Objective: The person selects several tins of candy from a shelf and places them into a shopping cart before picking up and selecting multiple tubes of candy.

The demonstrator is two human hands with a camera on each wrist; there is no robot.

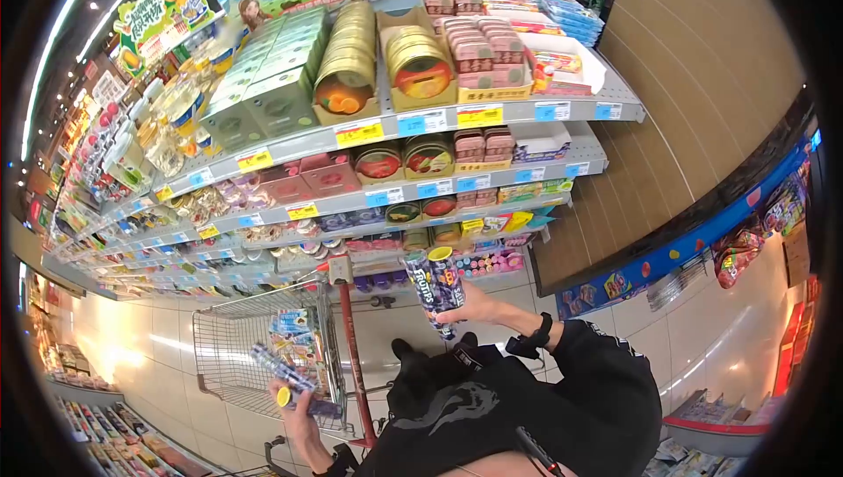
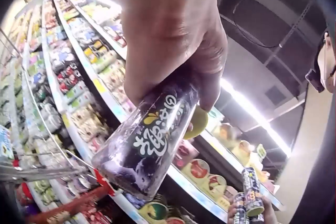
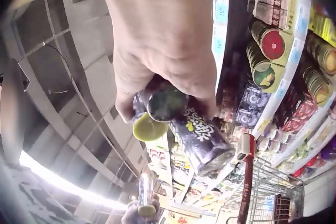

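My left hand (image 1: 297, 408) grips one dark purple tube with a yellow cap (image 1: 283, 375) over the wire shopping cart (image 1: 230, 347). In the left wrist view the fingers curl round this tube (image 2: 152, 145). My right hand (image 1: 470, 303) is raised toward the lower shelves and holds two purple tubes (image 1: 436, 285) with yellow caps. In the right wrist view that hand (image 3: 168, 85) wraps round the purple tubes (image 3: 202, 137), and the left hand with its tube (image 3: 143, 203) shows far below.
Shop shelves (image 1: 413, 121) with round tins, pink boxes and price tags fill the wall ahead. The cart, with its red handle post (image 1: 351, 345), holds some packets (image 1: 297, 336). A brown panel wall (image 1: 702, 82) and a low blue display (image 1: 685, 249) stand to the right.
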